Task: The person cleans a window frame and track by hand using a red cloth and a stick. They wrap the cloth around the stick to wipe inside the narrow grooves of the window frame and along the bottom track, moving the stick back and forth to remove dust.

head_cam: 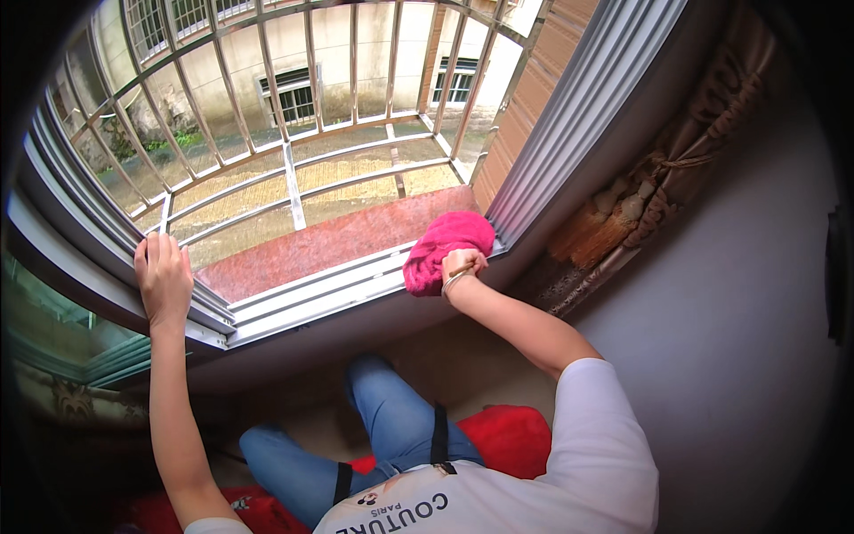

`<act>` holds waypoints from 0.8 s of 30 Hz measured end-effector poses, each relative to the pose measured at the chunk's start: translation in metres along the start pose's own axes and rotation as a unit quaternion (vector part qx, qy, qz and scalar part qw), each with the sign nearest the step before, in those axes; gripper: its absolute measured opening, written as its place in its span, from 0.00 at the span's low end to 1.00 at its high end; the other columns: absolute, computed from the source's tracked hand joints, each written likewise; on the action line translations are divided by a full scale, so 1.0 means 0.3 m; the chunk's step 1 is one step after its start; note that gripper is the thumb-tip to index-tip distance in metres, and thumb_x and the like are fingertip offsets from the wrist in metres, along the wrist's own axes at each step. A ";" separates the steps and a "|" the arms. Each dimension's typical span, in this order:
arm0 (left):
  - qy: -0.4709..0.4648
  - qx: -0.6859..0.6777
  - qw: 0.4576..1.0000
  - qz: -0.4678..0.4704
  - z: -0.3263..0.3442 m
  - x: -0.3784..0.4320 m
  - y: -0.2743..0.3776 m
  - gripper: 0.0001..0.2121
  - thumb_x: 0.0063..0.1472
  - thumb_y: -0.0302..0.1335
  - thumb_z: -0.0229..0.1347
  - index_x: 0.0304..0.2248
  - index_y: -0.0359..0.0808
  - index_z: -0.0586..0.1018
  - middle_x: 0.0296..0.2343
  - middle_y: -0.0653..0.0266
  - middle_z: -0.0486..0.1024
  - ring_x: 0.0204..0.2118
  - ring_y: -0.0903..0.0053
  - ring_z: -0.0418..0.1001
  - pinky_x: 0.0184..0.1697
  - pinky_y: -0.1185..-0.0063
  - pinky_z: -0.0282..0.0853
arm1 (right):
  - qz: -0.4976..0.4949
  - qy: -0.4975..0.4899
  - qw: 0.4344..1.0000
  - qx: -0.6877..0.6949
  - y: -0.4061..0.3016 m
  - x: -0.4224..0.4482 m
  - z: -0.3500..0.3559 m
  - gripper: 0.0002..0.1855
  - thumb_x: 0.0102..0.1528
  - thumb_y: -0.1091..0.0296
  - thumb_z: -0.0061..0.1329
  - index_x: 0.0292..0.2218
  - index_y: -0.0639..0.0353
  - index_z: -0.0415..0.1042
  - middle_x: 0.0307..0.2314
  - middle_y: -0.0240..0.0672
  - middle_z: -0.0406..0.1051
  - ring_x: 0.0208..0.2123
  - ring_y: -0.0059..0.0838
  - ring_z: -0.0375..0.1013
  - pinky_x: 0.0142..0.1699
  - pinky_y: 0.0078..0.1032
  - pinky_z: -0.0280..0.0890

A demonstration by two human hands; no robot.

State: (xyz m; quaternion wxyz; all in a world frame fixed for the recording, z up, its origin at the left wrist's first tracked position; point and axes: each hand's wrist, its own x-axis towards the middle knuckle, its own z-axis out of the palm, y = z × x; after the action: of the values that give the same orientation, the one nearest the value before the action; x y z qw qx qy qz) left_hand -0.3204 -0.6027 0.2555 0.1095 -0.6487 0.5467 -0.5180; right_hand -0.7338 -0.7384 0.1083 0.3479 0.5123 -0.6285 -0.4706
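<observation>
My right hand (464,264) grips a bright pink cloth (437,240), bunched against the right end of the sliding window's lower track (333,287). Part of the cloth spreads over the corner where the track meets the right-hand metal jamb (580,127). On the left, my left hand (165,277) rests with its fingers hooked over the edge of the window's sash frame (93,213). Its fingertips lie partly hidden behind that edge. Beyond the track lies a red stone sill (333,247).
Outside the opening stands a stainless steel security grille (287,143). A curtain with rope and orange tassels (617,217) hangs right of the window. Below the sill are my bent legs in jeans (400,417), with red fabric (514,437) under me. Glass (47,314) is at the left.
</observation>
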 end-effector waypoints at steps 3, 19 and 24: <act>0.006 -0.012 1.000 0.000 -0.007 0.014 0.000 0.10 0.54 0.39 0.49 0.28 0.41 0.73 0.28 0.69 0.68 0.43 0.79 0.62 0.53 0.77 0.47 | -0.223 0.034 0.972 0.064 0.160 -0.027 0.040 0.04 0.44 0.66 0.47 0.21 0.48 0.75 0.08 0.22 0.58 0.10 0.20 0.57 0.14 0.24 0.54; 0.002 0.001 1.000 -0.002 -0.046 0.023 0.001 0.09 0.54 0.38 0.49 0.27 0.41 0.72 0.27 0.71 0.67 0.40 0.80 0.63 0.50 0.78 0.49 | -0.314 0.252 0.837 0.371 0.247 -0.184 0.009 0.09 0.46 0.68 0.42 0.22 0.53 0.75 0.20 0.42 0.73 0.25 0.36 0.74 0.28 0.32 0.68; 0.018 -0.017 1.000 -0.004 -0.067 0.027 -0.002 0.10 0.52 0.38 0.50 0.27 0.41 0.73 0.27 0.70 0.67 0.39 0.80 0.64 0.50 0.78 0.49 | -0.272 0.176 0.760 0.563 0.276 -0.149 0.087 0.08 0.44 0.71 0.44 0.25 0.51 0.76 0.22 0.43 0.71 0.28 0.43 0.71 0.34 0.35 0.66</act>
State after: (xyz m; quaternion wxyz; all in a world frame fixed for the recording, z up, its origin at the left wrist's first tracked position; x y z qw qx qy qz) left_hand -0.3372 -0.6007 0.2693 0.0867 -0.6432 0.5551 -0.5203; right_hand -0.7736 -0.6861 0.1806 -0.0412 0.8394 -0.5418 -0.0087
